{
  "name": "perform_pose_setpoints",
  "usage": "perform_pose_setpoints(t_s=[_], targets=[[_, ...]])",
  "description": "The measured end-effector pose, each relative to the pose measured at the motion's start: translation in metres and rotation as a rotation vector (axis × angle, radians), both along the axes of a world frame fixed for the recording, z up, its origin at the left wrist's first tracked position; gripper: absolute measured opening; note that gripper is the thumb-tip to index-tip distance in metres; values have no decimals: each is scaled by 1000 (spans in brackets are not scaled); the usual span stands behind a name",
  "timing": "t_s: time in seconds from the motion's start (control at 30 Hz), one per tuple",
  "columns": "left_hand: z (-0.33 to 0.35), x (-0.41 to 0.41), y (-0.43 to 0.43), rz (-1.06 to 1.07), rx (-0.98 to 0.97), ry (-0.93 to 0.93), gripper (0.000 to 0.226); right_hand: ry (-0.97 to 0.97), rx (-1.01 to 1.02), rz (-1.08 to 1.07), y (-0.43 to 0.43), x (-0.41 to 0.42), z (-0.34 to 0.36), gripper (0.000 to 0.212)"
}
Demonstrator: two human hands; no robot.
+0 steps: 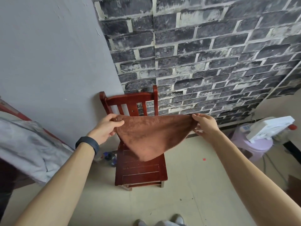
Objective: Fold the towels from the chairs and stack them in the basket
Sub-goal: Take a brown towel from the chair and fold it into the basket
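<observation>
One brown terry-cloth towel (151,136), one dark red wooden slat-back chair (140,172), two bare hands, the left hand (105,128) and the right hand (205,126), one black wristband (88,144), one white plastic fan (270,128) and two grey shoes (178,219) are in view.

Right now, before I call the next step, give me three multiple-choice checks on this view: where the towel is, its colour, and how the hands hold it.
1. Where is the towel relative to the chair?
A. flat on the seat
B. held up over the seat
C. draped over the backrest
2. The towel's colour?
A. brown
B. white
C. blue
3. What do the left hand and right hand do?
A. both hang free
B. only the left grips
C. each pinches a top corner
Answers: 1 B, it hangs from the hands; 2 A, the cloth is brown; 3 C, it is stretched between both hands.
</observation>
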State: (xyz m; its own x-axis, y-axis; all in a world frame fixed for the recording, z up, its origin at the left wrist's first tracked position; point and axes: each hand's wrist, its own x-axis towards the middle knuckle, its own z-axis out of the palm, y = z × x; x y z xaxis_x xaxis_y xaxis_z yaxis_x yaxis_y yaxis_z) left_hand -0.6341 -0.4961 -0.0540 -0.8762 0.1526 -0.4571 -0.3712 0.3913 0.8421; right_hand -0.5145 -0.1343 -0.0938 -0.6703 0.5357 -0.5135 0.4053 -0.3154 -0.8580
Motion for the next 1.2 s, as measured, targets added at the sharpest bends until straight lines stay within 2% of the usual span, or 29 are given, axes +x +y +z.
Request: perform_pose_setpoints(t_s=[0.1, 0.23, 0.33, 0.4, 0.53, 0.57, 0.63, 0.7, 0.83, 0.9, 1.0, 1.07, 1.2], targets=[[-2, 2, -9, -39, -147, 84, 23, -114, 379, -17, -5, -1, -2, 40], [-11, 18, -15, -102, -299, 85, 30, -312, 788, 131, -20, 9, -7, 24], [-28, 31, -18, -239, -417, 41, 20, -338, 938, 282, -29, 14, -22, 19], [-39, 37, -22, -307, -444, -10, 13, -297, 842, 302, -29, 19, -37, 19], [-60, 59, -34, -491, -496, -158, 36, -156, 173, 167, -34, 33, -63, 20], [-69, 66, -38, -537, -542, -179, 40, -142, 68, 189, -35, 39, -70, 21], [-89, 78, -47, -552, -684, -140, 37, -168, -9, 292, -36, 53, -83, 27], [-107, 91, -55, -479, -753, -73, 27, -211, 71, 409, -37, 66, -101, 30], [-134, 117, -66, -396, -543, -101, 14, -304, 545, 603, -47, 90, -122, 16], [-144, 130, -73, -440, -604, -103, 14, -269, 663, 633, -52, 99, -131, 13], [-154, 147, -79, -481, -721, -61, 18, -235, 714, 634, -57, 110, -143, 10], [-155, 156, -80, -447, -723, -31, 19, -234, 731, 658, -59, 114, -148, 10], [-159, 165, -89, -275, -506, -70, 15, -297, 664, 678, -58, 117, -156, 9]])
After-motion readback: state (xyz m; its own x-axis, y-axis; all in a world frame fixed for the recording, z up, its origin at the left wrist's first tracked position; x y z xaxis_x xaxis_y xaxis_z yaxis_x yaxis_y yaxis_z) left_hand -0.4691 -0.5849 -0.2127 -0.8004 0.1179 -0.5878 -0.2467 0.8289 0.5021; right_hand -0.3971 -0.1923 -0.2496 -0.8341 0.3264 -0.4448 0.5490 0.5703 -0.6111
